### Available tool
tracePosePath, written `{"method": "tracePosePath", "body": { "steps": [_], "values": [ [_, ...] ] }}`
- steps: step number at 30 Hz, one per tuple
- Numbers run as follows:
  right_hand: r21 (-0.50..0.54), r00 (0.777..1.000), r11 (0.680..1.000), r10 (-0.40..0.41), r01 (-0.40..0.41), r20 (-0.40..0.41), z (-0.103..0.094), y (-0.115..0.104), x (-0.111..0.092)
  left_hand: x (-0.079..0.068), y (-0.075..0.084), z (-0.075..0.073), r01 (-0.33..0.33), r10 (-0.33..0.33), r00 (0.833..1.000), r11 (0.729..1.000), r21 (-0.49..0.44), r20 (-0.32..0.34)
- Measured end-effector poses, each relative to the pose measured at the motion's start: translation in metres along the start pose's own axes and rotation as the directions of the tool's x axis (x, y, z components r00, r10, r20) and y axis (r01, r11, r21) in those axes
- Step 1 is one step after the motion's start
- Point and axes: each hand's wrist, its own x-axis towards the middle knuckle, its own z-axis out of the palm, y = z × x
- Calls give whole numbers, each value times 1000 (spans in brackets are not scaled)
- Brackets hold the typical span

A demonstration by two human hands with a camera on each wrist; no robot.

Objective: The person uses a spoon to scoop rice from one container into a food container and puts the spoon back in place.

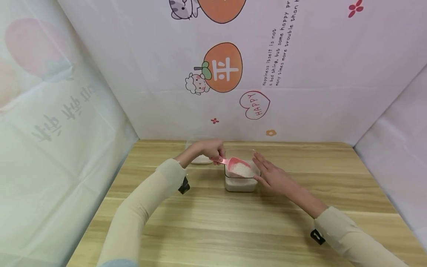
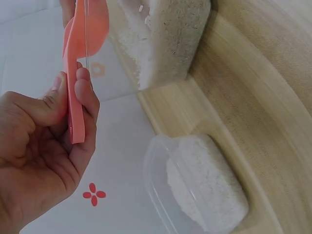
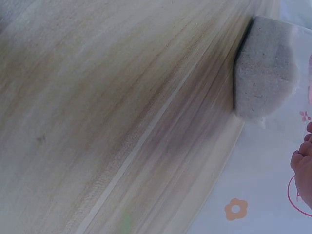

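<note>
My left hand (image 1: pixel 213 149) pinches the handle of a pink scoop (image 1: pixel 233 161) between thumb and fingers. White grains that look like rice (image 1: pixel 242 170) lie in the scoop, held over a clear, squarish container (image 1: pixel 241 177). More white grains fill the lower part of that container. Flat fingers of my right hand (image 1: pixel 275 177) rest along the container's right rim. In the left wrist view, the scoop's handle (image 2: pixel 74 97) is gripped near its end. Only part of the right hand (image 3: pixel 304 168) shows at the right wrist view's edge.
Behind my left hand stands a second clear plastic tub (image 1: pixel 200 159), holding white grains. Printed white sheeting (image 1: pixel 160 92) rises at the wooden table's (image 1: pixel 233 230) back edge and along both sides. A dark clip-like device (image 1: pixel 184 185) hangs at the left cuff.
</note>
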Motion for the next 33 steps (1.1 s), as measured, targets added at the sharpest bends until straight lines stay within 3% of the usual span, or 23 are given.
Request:
{"method": "tracePosePath", "body": {
  "steps": [7, 14, 20, 27, 33],
  "values": [
    [-4, 1000, 1000, -10, 10, 3, 1, 1, 1, -9, -9, 4, -8, 5, 999, 996, -84, -41],
    [0, 1000, 1000, -8, 8, -3, 2, 2, -1, -19, -10, 11, -25, 8, 990, 993, -111, -143],
    [1, 1000, 1000, -9, 9, -11, 3, 4, 0, -28, -9, 19, 27, -70, 975, 980, -197, -211],
    [4, 1000, 1000, -10, 10, -10, 2, 2, 0, -39, -15, 27, 68, -168, 948, 937, -344, -269],
    [7, 1000, 1000, -13, 14, -27, 2, 1, 0, -46, -19, 32, 70, -192, 928, 931, -358, -319]
  ]
}}
